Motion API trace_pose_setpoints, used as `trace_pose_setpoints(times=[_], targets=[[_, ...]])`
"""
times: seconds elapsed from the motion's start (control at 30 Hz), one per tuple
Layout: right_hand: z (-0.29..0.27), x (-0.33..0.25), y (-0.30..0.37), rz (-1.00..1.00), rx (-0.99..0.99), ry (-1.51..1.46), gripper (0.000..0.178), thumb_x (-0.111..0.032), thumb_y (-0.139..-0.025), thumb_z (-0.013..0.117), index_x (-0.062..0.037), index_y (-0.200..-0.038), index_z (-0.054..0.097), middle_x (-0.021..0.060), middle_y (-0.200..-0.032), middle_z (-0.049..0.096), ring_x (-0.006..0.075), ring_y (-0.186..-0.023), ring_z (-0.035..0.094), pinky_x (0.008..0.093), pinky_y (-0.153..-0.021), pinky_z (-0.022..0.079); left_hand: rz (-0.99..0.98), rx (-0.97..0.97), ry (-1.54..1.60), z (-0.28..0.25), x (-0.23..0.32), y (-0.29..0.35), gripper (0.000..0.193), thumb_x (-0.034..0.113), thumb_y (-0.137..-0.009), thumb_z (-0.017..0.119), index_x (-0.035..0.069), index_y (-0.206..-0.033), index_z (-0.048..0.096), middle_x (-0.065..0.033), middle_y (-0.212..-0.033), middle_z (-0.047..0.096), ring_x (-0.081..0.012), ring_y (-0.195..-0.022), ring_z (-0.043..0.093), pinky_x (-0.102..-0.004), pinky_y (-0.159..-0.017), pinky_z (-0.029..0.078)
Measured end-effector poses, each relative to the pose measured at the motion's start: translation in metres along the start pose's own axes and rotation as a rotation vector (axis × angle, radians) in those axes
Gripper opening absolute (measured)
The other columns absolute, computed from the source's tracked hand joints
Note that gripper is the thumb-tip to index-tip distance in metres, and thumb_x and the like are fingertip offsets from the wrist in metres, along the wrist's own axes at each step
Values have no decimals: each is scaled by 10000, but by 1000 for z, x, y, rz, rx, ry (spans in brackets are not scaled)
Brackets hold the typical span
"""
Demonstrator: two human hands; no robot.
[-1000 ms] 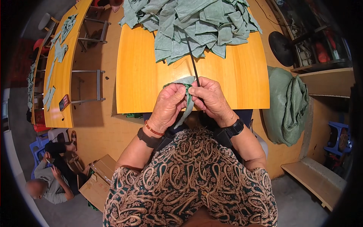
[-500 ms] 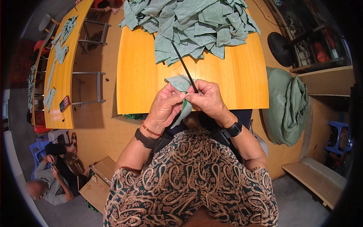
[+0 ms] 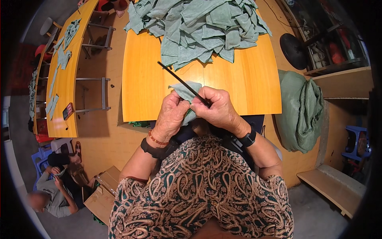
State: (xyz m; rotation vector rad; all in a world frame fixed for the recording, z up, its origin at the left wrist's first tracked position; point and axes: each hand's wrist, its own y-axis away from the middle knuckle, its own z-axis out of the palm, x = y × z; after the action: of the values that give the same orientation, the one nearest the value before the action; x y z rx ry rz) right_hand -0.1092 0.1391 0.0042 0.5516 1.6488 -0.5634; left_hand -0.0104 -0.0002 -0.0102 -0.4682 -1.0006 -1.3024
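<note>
Between my two hands, over the table's near edge, is a small grey-green cloth piece. My left hand pinches it from the left, thumb against fingers. My right hand grips a thin black stick, which slants up and left across the cloth; its thumb and finger meet the cloth close to my left thumb. The lower part of the cloth hangs below my fingers, partly hidden by them. Farther back on the table lies a large heap of similar cloth pieces.
The yellow wooden table ends just before my lap. A big green sack stands to its right. At the left is another table with cloth strips, and a seated person is beside a cardboard box.
The black stick has tilted further left, its far tip swinging away from the heap. The cloth has been turned and bunched between my fingers; both hands stay close together.
</note>
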Motion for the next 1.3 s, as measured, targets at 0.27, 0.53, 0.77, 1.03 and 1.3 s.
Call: trace_pose_setpoints(times=[0.27, 0.53, 0.77, 1.03, 1.3], targets=[[-33, 8, 18, 257, 3, -406, 203, -144, -959, 594, 23, -1050, 666, -33, -707, 565, 15, -576, 484, 180, -525, 400, 28, 11, 274, -7, 15, -6, 344, -41, -884, 506, -25, -1227, 527, -98, -1114, 634, -179, -1004, 631, -327, -899, 526], [-51, 11, 56, 353, -134, -215, 327, -144, -982, 567, -60, -1294, 618, -36, -704, 588, 20, -582, 477, 185, -527, 393, 21, -25, 343, -15, 15, -10, 375, -34, -889, 483, 16, -1260, 486, -84, -1103, 620, -196, -960, 639, -351, -873, 553], [-59, 16, 63, 361, -161, -260, 301, -127, -974, 581, -62, -1261, 644, -27, -700, 605, 29, -592, 500, 193, -519, 394, 29, -141, 339, -22, 17, -16, 354, -8, -914, 527, 31, -1262, 475, -80, -1109, 623, -183, -940, 650, -340, -856, 557], [-61, 16, 67, 386, -169, -301, 296, -117, -966, 602, -70, -1253, 653, -31, -689, 601, 20, -590, 487, 186, -512, 380, 5, -116, 294, -24, 22, -15, 220, 68, -935, 600, 29, -1141, 534, -101, -1025, 671, -174, -823, 681, -306, -717, 583], [-62, 12, 68, 391, -185, -303, 301, -115, -964, 602, -78, -1259, 652, -41, -683, 585, 21, -553, 455, 186, -482, 358, -2, -91, 290, -24, 21, -16, 184, 66, -938, 596, 30, -1112, 549, -119, -1009, 678, -183, -785, 695, -301, -679, 604]])
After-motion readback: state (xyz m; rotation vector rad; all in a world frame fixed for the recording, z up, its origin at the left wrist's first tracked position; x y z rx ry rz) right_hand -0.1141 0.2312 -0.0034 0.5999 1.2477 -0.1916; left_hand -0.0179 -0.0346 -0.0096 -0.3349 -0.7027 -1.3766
